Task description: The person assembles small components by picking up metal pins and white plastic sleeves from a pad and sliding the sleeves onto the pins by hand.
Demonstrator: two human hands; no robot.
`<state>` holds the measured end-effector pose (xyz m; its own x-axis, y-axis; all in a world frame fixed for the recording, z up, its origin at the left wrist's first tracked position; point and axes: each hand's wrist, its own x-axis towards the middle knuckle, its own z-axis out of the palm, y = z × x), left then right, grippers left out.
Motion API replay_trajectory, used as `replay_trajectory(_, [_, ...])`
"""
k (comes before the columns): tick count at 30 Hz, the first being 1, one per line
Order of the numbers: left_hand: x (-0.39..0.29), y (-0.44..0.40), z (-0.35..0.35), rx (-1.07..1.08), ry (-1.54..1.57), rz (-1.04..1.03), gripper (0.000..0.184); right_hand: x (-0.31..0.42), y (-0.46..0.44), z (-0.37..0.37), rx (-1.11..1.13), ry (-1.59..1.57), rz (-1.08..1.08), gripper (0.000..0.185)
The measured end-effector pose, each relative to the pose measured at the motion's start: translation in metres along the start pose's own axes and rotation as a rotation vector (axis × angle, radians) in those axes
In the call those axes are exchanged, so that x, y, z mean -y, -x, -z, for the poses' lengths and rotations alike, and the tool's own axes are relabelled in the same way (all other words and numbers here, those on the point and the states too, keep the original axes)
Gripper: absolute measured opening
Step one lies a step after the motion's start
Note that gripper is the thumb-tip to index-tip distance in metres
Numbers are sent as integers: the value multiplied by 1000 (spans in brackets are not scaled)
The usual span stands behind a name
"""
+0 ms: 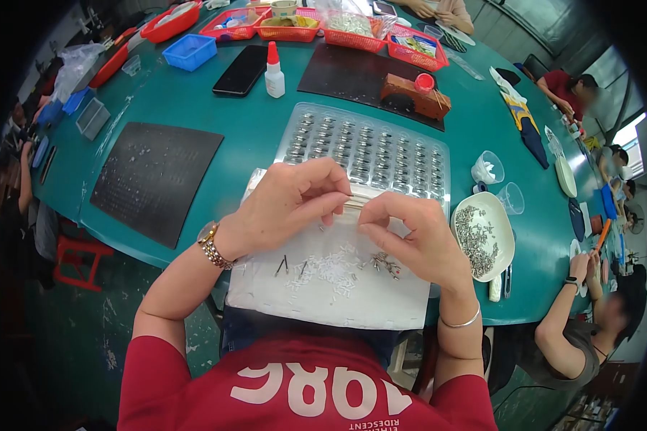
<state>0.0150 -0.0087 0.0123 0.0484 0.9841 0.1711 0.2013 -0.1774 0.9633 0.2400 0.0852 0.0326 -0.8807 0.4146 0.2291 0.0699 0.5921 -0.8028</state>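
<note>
My left hand (291,205), with a watch at the wrist, pinches something thin and too small to make out above the white padded board (273,298). Close to its right, my right hand (417,233) has thumb and index finger bent together; what lies between them cannot be made out. Small white tubes (331,273) are scattered on the board below both hands. A few dark pins (282,266) lie left of them, and small metal parts (387,264) lie to the right. Just beyond the hands is a clear tray (295,126) with rows of metal pieces.
A cream dish (507,248) of metal parts stands right, beside small clear cups (487,167). Black mats (154,179), a phone (241,70), a glue bottle (274,77), a wooden block (431,104) and red baskets (356,41) lie farther off. A co-worker (568,345) sits at right.
</note>
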Motion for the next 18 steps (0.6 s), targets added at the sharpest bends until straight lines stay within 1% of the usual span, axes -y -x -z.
replay_trajectory(2, [-1, 1, 0, 31, 66, 35, 2, -3, 0, -3, -99, -56, -29, 9])
replay_trajectory(3, [-2, 2, 0, 43, 14, 28, 3, -6, 0, -6, -148, -84, -44, 9])
replay_trajectory(5, [-4, 1, 1, 63, -90, 10, 5, -12, -1, -10, -233, -252, -100, 7])
replay_trajectory(6, [-3, 2, 1, 69, -89, 25, 5, -15, -2, -12, -274, -335, -128, 7])
replay_trajectory(8, [0, 3, -1, 79, -87, 57, 5, -18, -5, -17, -285, -434, -112, 7])
replay_trajectory(9, [1, 3, -2, 91, -8, 85, 5, -19, -6, -20, -288, -485, -104, 7])
replay_trajectory(11, [3, 4, -5, 110, 151, 141, 6, -21, -7, -23, -266, -497, -95, 7])
replay_trajectory(14, [0, 4, -3, 102, 236, 217, 7, -20, -8, -24, -235, -485, -84, 7])
replay_trajectory(18, [1, 3, -2, 105, 242, 230, 10, -19, -8, -26, -235, -440, -53, 7])
